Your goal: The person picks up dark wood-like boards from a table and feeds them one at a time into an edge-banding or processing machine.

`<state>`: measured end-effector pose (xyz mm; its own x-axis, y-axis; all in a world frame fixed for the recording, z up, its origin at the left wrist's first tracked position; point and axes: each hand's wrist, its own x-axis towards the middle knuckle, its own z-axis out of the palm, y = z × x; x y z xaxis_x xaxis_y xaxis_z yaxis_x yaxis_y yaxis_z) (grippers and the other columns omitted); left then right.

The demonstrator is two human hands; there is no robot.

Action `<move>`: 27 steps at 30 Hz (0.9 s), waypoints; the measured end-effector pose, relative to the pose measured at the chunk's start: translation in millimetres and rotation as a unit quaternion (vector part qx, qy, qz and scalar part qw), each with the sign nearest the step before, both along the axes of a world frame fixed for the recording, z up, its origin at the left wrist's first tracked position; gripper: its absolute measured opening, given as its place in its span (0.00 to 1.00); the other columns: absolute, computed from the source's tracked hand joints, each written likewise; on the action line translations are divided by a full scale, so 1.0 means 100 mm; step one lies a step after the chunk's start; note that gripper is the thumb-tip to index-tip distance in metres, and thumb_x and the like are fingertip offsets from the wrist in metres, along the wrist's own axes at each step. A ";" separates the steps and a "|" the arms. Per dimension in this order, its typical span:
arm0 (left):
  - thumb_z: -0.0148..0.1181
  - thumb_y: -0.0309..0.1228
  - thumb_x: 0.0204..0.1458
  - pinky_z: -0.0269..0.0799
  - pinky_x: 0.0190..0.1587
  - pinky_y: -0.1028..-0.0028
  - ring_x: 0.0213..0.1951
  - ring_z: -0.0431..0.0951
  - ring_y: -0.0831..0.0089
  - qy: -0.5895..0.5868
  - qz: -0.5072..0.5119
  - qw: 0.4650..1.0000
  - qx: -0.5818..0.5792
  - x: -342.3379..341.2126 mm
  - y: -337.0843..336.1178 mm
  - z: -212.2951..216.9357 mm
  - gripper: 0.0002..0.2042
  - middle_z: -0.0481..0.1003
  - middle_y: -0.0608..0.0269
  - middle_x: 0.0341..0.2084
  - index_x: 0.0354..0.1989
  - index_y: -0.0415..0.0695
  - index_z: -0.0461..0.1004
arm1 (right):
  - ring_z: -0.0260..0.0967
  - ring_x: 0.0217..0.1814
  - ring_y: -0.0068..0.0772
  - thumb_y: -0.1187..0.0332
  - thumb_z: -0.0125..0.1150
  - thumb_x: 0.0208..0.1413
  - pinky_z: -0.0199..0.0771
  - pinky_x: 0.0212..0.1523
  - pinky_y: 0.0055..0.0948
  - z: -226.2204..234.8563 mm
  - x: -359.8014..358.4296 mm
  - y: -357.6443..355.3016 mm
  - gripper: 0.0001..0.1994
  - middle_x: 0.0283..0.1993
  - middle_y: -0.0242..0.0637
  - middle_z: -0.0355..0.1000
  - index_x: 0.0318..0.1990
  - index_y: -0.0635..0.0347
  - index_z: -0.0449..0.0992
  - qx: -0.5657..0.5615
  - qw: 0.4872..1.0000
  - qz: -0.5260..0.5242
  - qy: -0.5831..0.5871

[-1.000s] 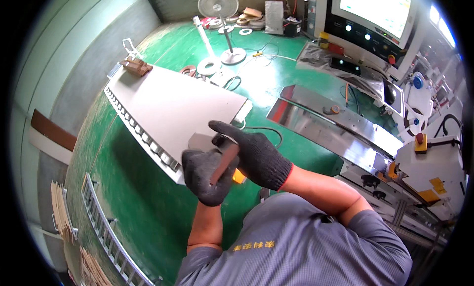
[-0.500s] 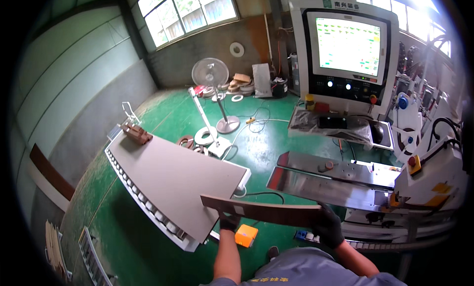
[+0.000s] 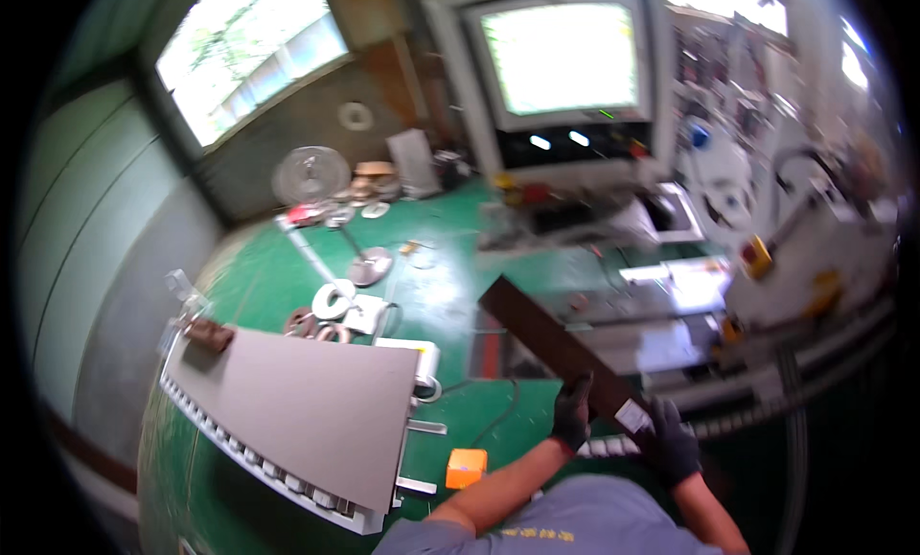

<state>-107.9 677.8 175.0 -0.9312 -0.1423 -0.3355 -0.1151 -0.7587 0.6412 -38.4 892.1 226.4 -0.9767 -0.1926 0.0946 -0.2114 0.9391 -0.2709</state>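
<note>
A wide grey flat panel (image 3: 307, 406) lies on the bench at the left, a small orange box (image 3: 466, 467) sits on the green floor (image 3: 450, 287) beside it, a standing fan (image 3: 311, 176) stands farther off, and a lit machine screen (image 3: 565, 57) glows ahead.

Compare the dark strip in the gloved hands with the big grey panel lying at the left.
The dark brown strip is narrow; the grey panel is broad. The strip is lifted off any support, slanting, gripped by the left hand and right hand; the panel lies flat, untouched. The strip is dark, the panel pale. Both are flat, straight-edged sheets.
</note>
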 end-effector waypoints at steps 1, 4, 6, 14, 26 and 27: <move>0.63 0.40 0.62 0.73 0.57 0.64 0.52 0.76 0.68 0.068 -0.010 0.991 -0.112 0.01 0.20 -0.12 0.22 0.76 0.58 0.52 0.58 0.39 0.71 | 0.76 0.46 0.58 0.56 0.68 0.52 0.78 0.41 0.50 0.01 0.01 0.02 0.39 0.59 0.52 0.70 0.71 0.43 0.59 0.001 0.999 -0.014 -0.045; 0.62 0.38 0.62 0.78 0.48 0.68 0.44 0.80 0.69 0.067 -0.205 0.962 -0.166 -0.15 0.44 -0.44 0.20 0.79 0.58 0.46 0.55 0.34 0.72 | 0.76 0.46 0.60 0.53 0.62 0.55 0.78 0.41 0.54 -0.03 0.25 0.31 0.36 0.51 0.52 0.71 0.72 0.36 0.59 -0.021 0.987 -0.085 -0.137; 0.61 0.33 0.61 0.81 0.46 0.66 0.41 0.82 0.67 0.083 -0.255 0.947 -0.176 -0.23 0.66 -0.32 0.15 0.80 0.57 0.42 0.50 0.34 0.74 | 0.75 0.46 0.59 0.52 0.64 0.52 0.78 0.41 0.54 0.10 0.55 0.50 0.37 0.52 0.52 0.71 0.71 0.37 0.60 0.006 0.972 -0.121 -0.200; 0.61 0.25 0.51 0.78 0.41 0.68 0.42 0.81 0.66 0.139 -0.271 0.922 -0.241 -0.43 1.72 -0.72 0.44 0.78 0.50 0.46 0.75 0.39 0.41 | 0.72 0.56 0.59 0.57 0.65 0.48 0.74 0.54 0.52 -0.14 1.05 0.82 0.38 0.55 0.51 0.73 0.70 0.42 0.61 -0.096 0.918 -0.300 -0.242; 0.58 0.22 0.55 0.81 0.33 0.71 0.39 0.80 0.71 0.104 -0.295 0.926 -0.213 -0.87 2.19 -0.88 0.41 0.78 0.59 0.43 0.77 0.52 0.45 | 0.72 0.58 0.55 0.57 0.72 0.44 0.75 0.57 0.46 -0.30 0.51 1.31 0.42 0.58 0.52 0.72 0.70 0.49 0.64 -0.105 0.928 -0.294 -0.206; 0.58 0.22 0.56 0.81 0.33 0.71 0.39 0.80 0.71 0.107 -0.286 0.933 -0.191 -0.87 2.27 -0.89 0.41 0.77 0.58 0.44 0.77 0.52 0.45 | 0.73 0.57 0.55 0.56 0.72 0.45 0.75 0.56 0.46 -0.25 0.47 1.37 0.42 0.59 0.51 0.72 0.70 0.48 0.63 -0.108 0.925 -0.294 -0.216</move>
<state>-195.4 904.4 86.3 -0.9314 0.3275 -0.1589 -0.2688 -0.3244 0.9069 8.1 1029.4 201.7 -0.8619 0.3618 -0.3554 0.4909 0.7710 -0.4057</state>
